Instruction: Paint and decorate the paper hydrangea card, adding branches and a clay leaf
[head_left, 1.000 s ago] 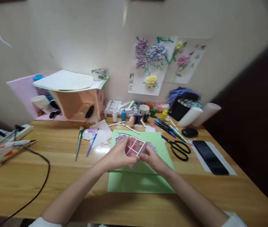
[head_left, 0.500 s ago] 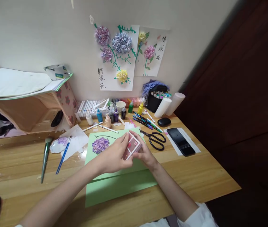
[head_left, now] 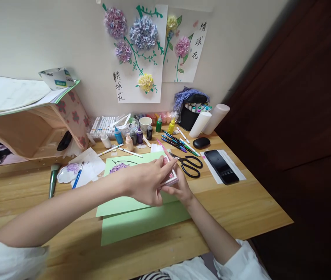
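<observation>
A small flat pink-and-white box (head_left: 169, 179) with white framing lines is held above the green sheets. My right hand (head_left: 181, 186) grips it from the right, fingers behind and thumb along its near edge. Over its top face lies my left hand (head_left: 148, 181), one finger stretched across and the others curled at the left side. Much of the box is hidden by these fingers. Beneath are two overlapping green paper sheets (head_left: 145, 225); a purple textured flower (head_left: 118, 167) on the upper one is partly covered by my left arm. Black-handled scissors (head_left: 191, 165) lie just right of the box.
Paint bottles (head_left: 118, 135), a paper cup (head_left: 145, 123) and pens (head_left: 174, 142) line the back. A phone (head_left: 221, 167) and a black oval case (head_left: 201, 142) lie to the right. Left are a brush (head_left: 53, 181), a paint palette (head_left: 66, 173) and a fabric storage box (head_left: 73, 112).
My left hand has shifted further over the box, its finger now across the top face. The box has tilted, so less of its face shows. The camera view has moved slightly.
</observation>
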{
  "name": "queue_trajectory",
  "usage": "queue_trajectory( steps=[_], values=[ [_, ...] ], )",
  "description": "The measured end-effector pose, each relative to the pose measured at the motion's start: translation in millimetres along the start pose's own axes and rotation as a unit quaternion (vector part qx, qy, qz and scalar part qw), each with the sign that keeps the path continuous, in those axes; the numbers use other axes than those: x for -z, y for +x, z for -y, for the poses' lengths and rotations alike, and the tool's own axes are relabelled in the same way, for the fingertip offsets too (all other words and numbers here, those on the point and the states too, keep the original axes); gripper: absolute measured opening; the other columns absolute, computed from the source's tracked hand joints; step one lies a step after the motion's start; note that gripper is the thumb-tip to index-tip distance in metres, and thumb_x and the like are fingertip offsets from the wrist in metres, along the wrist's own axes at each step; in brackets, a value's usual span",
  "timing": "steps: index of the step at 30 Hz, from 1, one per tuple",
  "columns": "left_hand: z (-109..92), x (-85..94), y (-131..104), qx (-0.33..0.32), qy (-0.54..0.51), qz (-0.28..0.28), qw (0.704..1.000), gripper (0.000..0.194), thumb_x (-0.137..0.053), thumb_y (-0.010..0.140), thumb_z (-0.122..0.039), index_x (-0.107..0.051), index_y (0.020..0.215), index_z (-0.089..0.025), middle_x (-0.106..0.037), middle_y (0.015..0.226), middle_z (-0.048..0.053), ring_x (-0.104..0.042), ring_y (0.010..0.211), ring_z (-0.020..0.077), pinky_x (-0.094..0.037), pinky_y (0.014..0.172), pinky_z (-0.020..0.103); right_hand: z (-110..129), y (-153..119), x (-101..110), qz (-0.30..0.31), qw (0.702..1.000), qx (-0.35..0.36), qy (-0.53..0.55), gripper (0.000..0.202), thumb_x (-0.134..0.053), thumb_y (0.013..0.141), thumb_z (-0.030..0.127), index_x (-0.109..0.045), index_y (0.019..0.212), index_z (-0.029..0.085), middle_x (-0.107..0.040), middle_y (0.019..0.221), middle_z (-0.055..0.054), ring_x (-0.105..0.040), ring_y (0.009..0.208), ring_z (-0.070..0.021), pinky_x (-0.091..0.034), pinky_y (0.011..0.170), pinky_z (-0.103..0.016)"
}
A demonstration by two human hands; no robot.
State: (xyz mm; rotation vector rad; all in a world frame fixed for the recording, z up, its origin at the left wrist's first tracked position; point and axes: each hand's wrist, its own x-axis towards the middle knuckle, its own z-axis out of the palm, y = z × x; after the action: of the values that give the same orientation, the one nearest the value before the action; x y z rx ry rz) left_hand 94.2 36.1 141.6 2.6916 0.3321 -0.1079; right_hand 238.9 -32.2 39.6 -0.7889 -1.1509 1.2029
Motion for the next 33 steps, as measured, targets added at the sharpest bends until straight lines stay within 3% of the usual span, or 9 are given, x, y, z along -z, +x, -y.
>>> queue_trajectory(
  steps=[4, 7, 11, 17, 21, 23, 27, 30, 33],
  values=[
    [1.6, 11.6, 8.9, -0.004, 0.01, 0.033, 0.999, 0.091, -0.053, 0.061, -0.026, -0.018, 0.143, -0.008, -0.059, 0.105, 0.014, -0.062, 0.078, 0.0253, -0.046, 0.06, 0.029, 1.8, 1.4, 0.8, -0.014, 1.0, 0.005, 0.008, 0.096, -0.079, 0.063, 0.034, -0.025, 0.143, 0.036, -0.051, 0.133, -0.004, -0.052, 0.121, -0.0245, -0.042, 0.103, -0.041],
    [-3.8, 16.2, 14.4, 0.003, 0.055, 0.051, 0.997, 0.088, -0.052, 0.061, -0.027, -0.022, 0.14, -0.002, -0.059, 0.101, 0.016, -0.06, 0.068, 0.0241, -0.041, 0.051, 0.029, 3.2, 2.3, -0.5, -0.031, 0.999, -0.002, 0.02, 0.099, -0.08, 0.061, 0.03, -0.024, 0.143, 0.035, -0.053, 0.129, -0.004, -0.054, 0.117, -0.023, -0.045, 0.1, -0.037],
    [-14.4, 22.0, 21.0, 0.016, 0.09, 0.055, 0.994, 0.083, -0.052, 0.063, -0.026, -0.027, 0.138, 0.001, -0.06, 0.105, 0.02, -0.062, 0.072, 0.0266, -0.042, 0.053, 0.03, 5.3, 2.0, -1.7, -0.059, 0.998, -0.002, 0.013, 0.105, -0.08, 0.059, 0.033, -0.02, 0.144, 0.032, -0.055, 0.126, -0.006, -0.057, 0.113, -0.0258, -0.047, 0.097, -0.041],
    [-8.8, 54.9, 23.7, 0.052, -0.005, 0.107, 0.993, 0.084, -0.054, 0.07, -0.034, -0.022, 0.143, -0.005, -0.069, 0.082, 0.01, -0.063, 0.073, 0.0251, -0.044, 0.06, 0.029, 7.9, -0.2, -1.2, -0.044, 0.996, 0.012, 0.07, 0.094, -0.077, 0.062, 0.038, -0.028, 0.142, 0.031, -0.052, 0.133, -0.006, -0.053, 0.119, -0.0283, -0.044, 0.1, -0.043],
    [14.5, 73.1, 19.7, 0.108, -0.166, 0.053, 0.979, 0.065, -0.051, 0.074, -0.037, -0.042, 0.134, -0.015, -0.064, 0.113, 0.013, -0.06, 0.098, 0.0269, -0.047, 0.078, 0.032, 1.6, -2.8, 3.9, -0.068, 0.988, 0.009, 0.136, 0.076, -0.071, 0.066, 0.045, -0.042, 0.135, 0.03, -0.052, 0.135, -0.004, -0.048, 0.125, -0.0281, -0.041, 0.104, -0.044],
    [26.6, 73.2, 18.0, 0.143, -0.332, 0.05, 0.931, 0.05, -0.042, 0.079, -0.039, -0.053, 0.123, -0.016, -0.064, 0.116, 0.012, -0.061, 0.098, 0.0269, -0.049, 0.079, 0.035, -2.6, -3.3, 7.8, -0.096, 0.984, -0.014, 0.151, 0.075, -0.067, 0.067, 0.054, -0.045, 0.134, 0.027, -0.055, 0.132, -0.006, -0.048, 0.125, -0.0297, -0.041, 0.103, -0.046],
    [44.6, 58.9, 12.8, 0.182, -0.617, -0.014, 0.766, 0.047, -0.04, 0.078, -0.038, -0.062, 0.111, -0.013, -0.068, 0.105, 0.015, -0.064, 0.093, 0.0331, -0.049, 0.081, 0.049, -3.3, 1.1, 11.6, -0.142, 0.977, -0.038, 0.153, 0.071, -0.045, 0.078, 0.067, -0.04, 0.137, 0.028, -0.057, 0.131, -0.005, -0.044, 0.129, -0.0271, -0.041, 0.103, -0.046],
    [50.9, 43.4, 1.6, 0.205, -0.737, -0.128, 0.631, 0.047, -0.043, 0.073, -0.037, -0.066, 0.103, -0.01, -0.07, 0.089, 0.017, -0.065, 0.086, 0.039, -0.045, 0.08, 0.06, 2.2, 5.6, 8.8, -0.134, 0.979, -0.063, 0.139, 0.067, -0.034, 0.083, 0.068, -0.039, 0.138, 0.03, -0.056, 0.132, -0.004, -0.047, 0.127, -0.0242, -0.04, 0.104, -0.045],
    [48.9, 27.1, -20.4, 0.198, -0.798, -0.18, 0.541, 0.046, -0.044, 0.071, -0.035, -0.065, 0.103, -0.01, -0.071, 0.087, 0.016, -0.065, 0.089, 0.0401, -0.043, 0.083, 0.062, 5.5, 5.1, 3.7, -0.117, 0.981, -0.096, 0.125, 0.067, -0.031, 0.084, 0.068, -0.04, 0.137, 0.029, -0.056, 0.132, -0.006, -0.052, 0.123, -0.0246, -0.044, 0.101, -0.045]
  ],
)
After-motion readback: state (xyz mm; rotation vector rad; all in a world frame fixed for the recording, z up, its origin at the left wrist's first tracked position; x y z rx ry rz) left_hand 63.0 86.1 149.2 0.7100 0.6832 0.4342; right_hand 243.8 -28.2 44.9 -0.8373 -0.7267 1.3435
